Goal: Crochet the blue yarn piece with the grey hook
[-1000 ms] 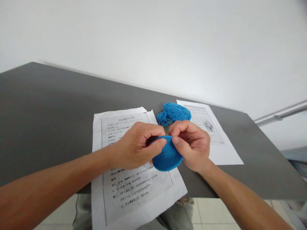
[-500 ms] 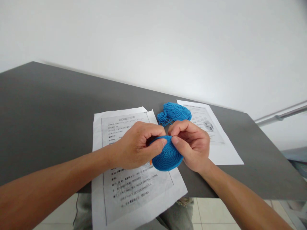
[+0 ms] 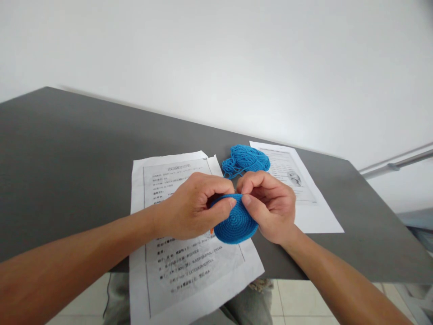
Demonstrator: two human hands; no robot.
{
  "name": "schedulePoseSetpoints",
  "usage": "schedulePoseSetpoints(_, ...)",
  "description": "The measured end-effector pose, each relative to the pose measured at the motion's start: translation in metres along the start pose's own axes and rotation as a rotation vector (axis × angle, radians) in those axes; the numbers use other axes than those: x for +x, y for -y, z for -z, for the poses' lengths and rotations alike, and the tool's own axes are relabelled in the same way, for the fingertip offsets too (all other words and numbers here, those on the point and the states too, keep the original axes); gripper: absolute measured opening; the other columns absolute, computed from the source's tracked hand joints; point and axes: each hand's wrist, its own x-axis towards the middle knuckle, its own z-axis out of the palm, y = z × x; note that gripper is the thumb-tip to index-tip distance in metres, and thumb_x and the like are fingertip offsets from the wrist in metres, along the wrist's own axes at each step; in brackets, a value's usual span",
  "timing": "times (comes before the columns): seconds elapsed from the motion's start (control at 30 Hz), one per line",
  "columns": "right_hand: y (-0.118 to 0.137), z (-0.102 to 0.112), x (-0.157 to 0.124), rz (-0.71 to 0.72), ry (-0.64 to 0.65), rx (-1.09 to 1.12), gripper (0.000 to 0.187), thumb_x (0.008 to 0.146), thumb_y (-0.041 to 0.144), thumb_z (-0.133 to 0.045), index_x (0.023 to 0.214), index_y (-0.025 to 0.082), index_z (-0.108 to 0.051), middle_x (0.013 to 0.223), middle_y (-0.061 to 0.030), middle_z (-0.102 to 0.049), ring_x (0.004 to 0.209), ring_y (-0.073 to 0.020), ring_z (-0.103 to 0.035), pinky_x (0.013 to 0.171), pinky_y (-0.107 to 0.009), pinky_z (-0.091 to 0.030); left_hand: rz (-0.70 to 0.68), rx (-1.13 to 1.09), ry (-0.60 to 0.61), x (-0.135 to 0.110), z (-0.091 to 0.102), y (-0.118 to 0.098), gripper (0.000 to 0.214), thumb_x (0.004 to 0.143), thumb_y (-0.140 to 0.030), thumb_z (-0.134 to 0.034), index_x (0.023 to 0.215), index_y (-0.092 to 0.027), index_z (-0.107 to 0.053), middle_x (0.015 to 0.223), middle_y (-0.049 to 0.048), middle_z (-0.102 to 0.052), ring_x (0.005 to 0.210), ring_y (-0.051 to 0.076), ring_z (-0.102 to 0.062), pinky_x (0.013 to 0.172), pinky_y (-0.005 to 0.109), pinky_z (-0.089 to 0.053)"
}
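Note:
A round blue crocheted disc (image 3: 235, 221) is held between my two hands, its ringed stitches facing me. My left hand (image 3: 199, 205) is closed, pinching the upper left rim between thumb and fingers. Thumb and fingertips of my right hand (image 3: 270, 205) come together at the upper right rim, also closed on the disc. Something thin shows faintly between the fingertips, too small to make out. A small orange piece (image 3: 212, 230) peeks out below my left hand at the disc's left side; the rest of it is hidden.
Beyond my hands lies a loose skein of blue yarn (image 3: 248, 160) on the grey table (image 3: 84, 180). A printed sheet (image 3: 189, 293) lies under my left hand and hangs over the front edge. Another printed sheet (image 3: 321, 221) is at the right. A white wall (image 3: 216, 58) stands behind.
The disc has tipped and dropped very slightly at its lower edge. Both hands keep nearly the same place and grip.

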Motion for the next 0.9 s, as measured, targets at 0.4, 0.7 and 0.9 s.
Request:
schedulePoseSetpoints(0.4,0.0009,-0.0004,0.0011,-0.013,0.005,0.012,0.010,0.085,0.019,-0.071,0.080,0.024,-0.064,0.070,0.0011,-0.062,0.063,-0.0154,-0.055,0.054,-0.029,-0.043,-0.013,0.012,-0.002,-0.0007,0.0014,-0.0004,0.031,0.096,-0.017,-0.053,0.065,-0.018,-0.050,0.058,-0.0054,-0.050,0.054,0.008,-0.043,0.054,0.023,-0.036)
schedulePoseSetpoints(0.7,0.0009,-0.0006,0.0012,-0.028,0.024,0.020,0.012,0.087,0.022,-0.072,0.080,0.025,-0.064,0.068,0.0017,-0.061,0.062,-0.0155,-0.055,0.055,-0.029,-0.042,-0.019,0.029,0.002,-0.0006,0.0002,-0.0005,0.031,0.095,-0.017,-0.052,0.065,-0.019,-0.050,0.058,-0.0055,-0.049,0.055,0.008,-0.043,0.055,0.023,-0.035)
schedulePoseSetpoints(0.9,0.0007,-0.0005,0.0008,-0.024,0.019,-0.004,0.011,0.084,0.020,-0.071,0.079,0.025,-0.063,0.069,0.0013,-0.062,0.062,-0.0153,-0.054,0.055,-0.030,-0.043,-0.020,0.025,-0.012,-0.0001,-0.0007,0.0003,0.028,0.093,-0.016,-0.054,0.065,-0.019,-0.048,0.059,-0.0060,-0.047,0.055,0.008,-0.041,0.054,0.022,-0.034)
